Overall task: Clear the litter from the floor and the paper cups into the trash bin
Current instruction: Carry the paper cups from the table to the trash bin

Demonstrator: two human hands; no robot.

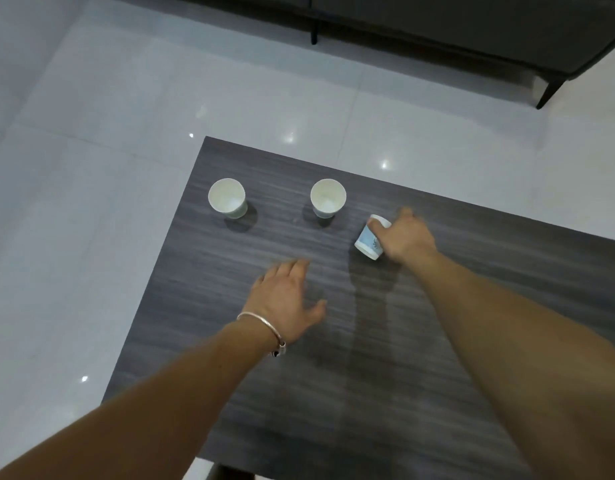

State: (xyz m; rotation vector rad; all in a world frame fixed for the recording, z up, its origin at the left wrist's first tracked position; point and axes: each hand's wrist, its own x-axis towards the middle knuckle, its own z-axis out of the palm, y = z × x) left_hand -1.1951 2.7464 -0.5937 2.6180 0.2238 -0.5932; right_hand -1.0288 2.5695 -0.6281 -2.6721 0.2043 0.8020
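Dark wood-grain bench [437, 341] on pale glossy floor tiles [126, 133]. Dark sofa [472, 29] along the far edge of view, well apart from the bench; one slanted leg [550, 91] shows, the rest of the sofa is cut off at the top.

Three paper cups on the far half of the bench. Left cup [227, 198] and middle cup [328, 198] stand upright, mouths open, apart from each other, with nothing between them and the hands.

Third cup [368, 240] is tipped over on a slant. The right hand [408, 239] grips it from the right side, with the fingers curled round its wall and hiding part of the rim. It has a pale blue print, too blurred to read any writing.

Left hand [285, 296] is spread flat with fingers straight, holding nothing, low over bare bench short of the middle cup. Its fingertips are blurred, so contact with the surface cannot be told. Silver bracelet [264, 323] on that wrist.

Near bench edge cut off at the bottom of the frame.
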